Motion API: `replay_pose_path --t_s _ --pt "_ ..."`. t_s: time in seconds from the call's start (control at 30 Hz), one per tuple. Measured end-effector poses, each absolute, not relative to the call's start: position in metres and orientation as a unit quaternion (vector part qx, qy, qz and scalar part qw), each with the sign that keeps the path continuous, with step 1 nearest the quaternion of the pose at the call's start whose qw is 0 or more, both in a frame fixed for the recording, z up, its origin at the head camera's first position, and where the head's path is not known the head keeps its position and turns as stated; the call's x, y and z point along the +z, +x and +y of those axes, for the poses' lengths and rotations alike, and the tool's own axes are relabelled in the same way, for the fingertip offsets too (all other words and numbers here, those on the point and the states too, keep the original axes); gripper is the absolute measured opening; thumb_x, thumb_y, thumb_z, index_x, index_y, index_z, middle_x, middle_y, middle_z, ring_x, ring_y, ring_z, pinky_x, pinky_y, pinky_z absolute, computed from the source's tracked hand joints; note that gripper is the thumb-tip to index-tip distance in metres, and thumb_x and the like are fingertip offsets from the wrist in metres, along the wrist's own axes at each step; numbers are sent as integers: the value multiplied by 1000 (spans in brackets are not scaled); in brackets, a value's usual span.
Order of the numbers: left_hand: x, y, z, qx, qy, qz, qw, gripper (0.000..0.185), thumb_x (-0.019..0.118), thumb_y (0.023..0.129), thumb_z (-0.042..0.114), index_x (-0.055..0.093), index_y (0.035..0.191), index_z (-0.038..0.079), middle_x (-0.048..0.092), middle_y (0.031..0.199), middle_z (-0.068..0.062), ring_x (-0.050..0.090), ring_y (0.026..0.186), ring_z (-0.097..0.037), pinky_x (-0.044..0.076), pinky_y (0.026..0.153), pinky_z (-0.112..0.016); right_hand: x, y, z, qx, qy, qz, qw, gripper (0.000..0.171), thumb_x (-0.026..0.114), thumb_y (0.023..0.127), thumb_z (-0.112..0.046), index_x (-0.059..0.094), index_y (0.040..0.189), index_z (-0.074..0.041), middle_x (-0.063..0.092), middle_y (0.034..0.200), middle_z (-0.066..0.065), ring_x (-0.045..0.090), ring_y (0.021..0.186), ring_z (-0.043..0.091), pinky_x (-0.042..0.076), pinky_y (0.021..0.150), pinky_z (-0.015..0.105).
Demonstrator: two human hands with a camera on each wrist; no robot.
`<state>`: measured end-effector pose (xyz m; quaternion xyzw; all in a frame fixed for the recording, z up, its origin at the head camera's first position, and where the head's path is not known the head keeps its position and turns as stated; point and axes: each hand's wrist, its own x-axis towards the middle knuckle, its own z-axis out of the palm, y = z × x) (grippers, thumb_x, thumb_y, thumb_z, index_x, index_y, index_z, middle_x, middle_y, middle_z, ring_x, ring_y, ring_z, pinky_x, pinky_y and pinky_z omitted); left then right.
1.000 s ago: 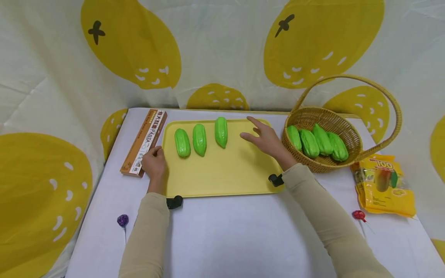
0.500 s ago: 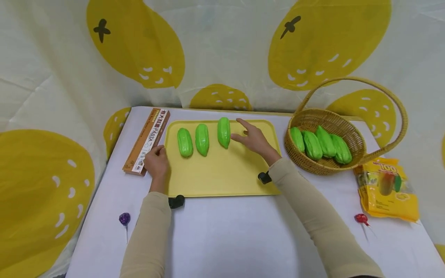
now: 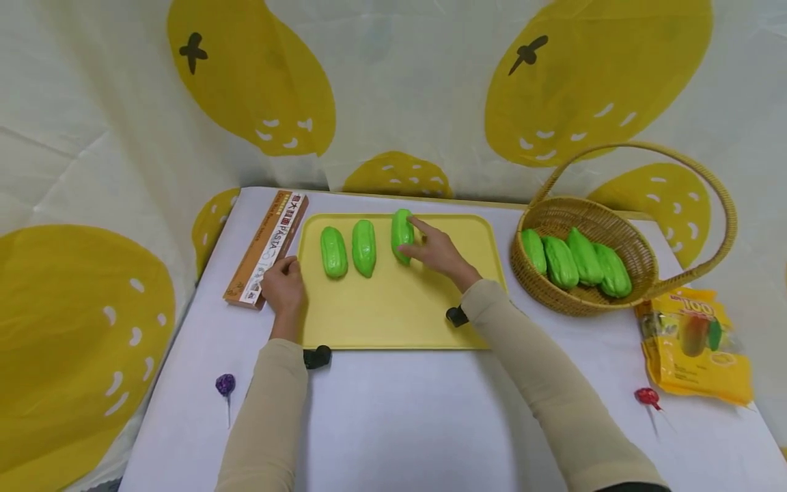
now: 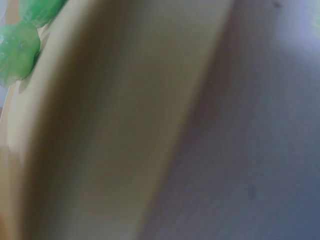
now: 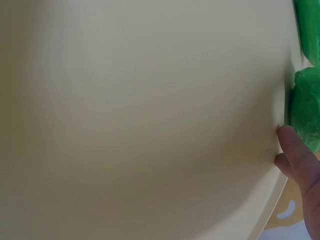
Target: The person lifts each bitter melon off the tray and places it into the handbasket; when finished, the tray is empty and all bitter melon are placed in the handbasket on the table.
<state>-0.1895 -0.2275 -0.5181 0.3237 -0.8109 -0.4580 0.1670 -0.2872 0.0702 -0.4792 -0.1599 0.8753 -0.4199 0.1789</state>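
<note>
Forward, right hand (image 3: 439, 251) over tray (image 3: 369, 314).

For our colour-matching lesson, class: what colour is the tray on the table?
The tray is pale yellow; the head view shows it best.

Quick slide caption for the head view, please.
Right grip at the rightmost of three ridged green fruits on a yellow tray, four more in the wicker basket.

My left hand (image 3: 285, 287) and right hand (image 3: 439, 253) are bare, with long, plain beige sleeves (image 3: 267, 410) reaching both wrists and a small, rounded black device (image 3: 318, 357) jutting from each wrist's inner side
</note>
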Motion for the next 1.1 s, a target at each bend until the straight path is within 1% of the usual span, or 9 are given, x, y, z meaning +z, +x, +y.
replay_pose_path --t_s 0.17,0.33,0.67,0.7,0.83,0.9,0.93,1.0,1.1 --pt "-519 -189 -229 -453 321 -815 166 26 60 102 15 74 121 5 73 123 -19 66 118 -39 50 105 -51 -484 -289 62 -394 -164 888 169 82 69 96 -42 25 163 -22 22 170 14 27 154 41 32 122 57" --pt "-519 -190 -229 -449 326 -816 165 26 61 101 16 74 121 6 73 122 -18 66 118 -40 50 105 -51 -485 -289 55 -387 -161 891 174 82 69 96 -42 24 163 -24 13 171 21 24 155 43 31 122 58" --pt "-519 -190 -228 -448 322 -818 166 26 61 101 15 74 120 5 73 123 -18 66 118 -39 50 105 -51 -484 -290 48 -362 -160 901 179 83 71 96 -37 25 163 -23 12 170 25 40 145 46 41 115 55" --pt "-519 -190 -228 -445 322 -818 169 25 61 101 15 74 120 4 73 122 -19 66 118 -39 49 106 -51 -484 -290 48 -362 -160 900 180 82 71 96 -36 26 163 -24 11 170 25 41 145 46 43 114 54" --pt "-518 -190 -227 -441 324 -818 177 25 60 101 14 75 118 3 74 120 -19 66 117 -40 48 106 -51 -486 -289 46 -365 -157 899 182 81 71 97 -31 25 163 -25 8 171 23 48 140 43 56 98 47" --pt "-518 -189 -226 -444 325 -816 177 25 60 101 14 75 118 3 74 120 -19 66 116 -40 49 106 -51 -486 -288 46 -371 -153 898 183 80 71 97 -28 26 163 -26 8 171 22 51 137 42 60 89 44" --pt "-518 -189 -226 -446 325 -815 176 26 60 101 14 75 118 4 74 120 -19 66 116 -40 49 105 -51 -487 -288 46 -372 -152 898 181 80 71 97 -28 26 163 -26 8 171 21 52 136 41 60 88 43" --pt "-518 -189 -226 -447 325 -815 175 26 59 101 15 75 118 4 74 120 -19 66 116 -39 49 105 -51 -487 -287 47 -371 -153 899 175 79 71 97 -28 27 163 -25 10 171 22 52 137 41 59 92 43" --pt "-519 -189 -226 -447 326 -814 176 26 59 101 15 75 119 4 74 120 -19 66 115 -39 49 105 -51 -485 -286 48 -375 -156 898 168 79 72 96 -28 30 162 -24 13 170 23 51 138 41 54 101 47"
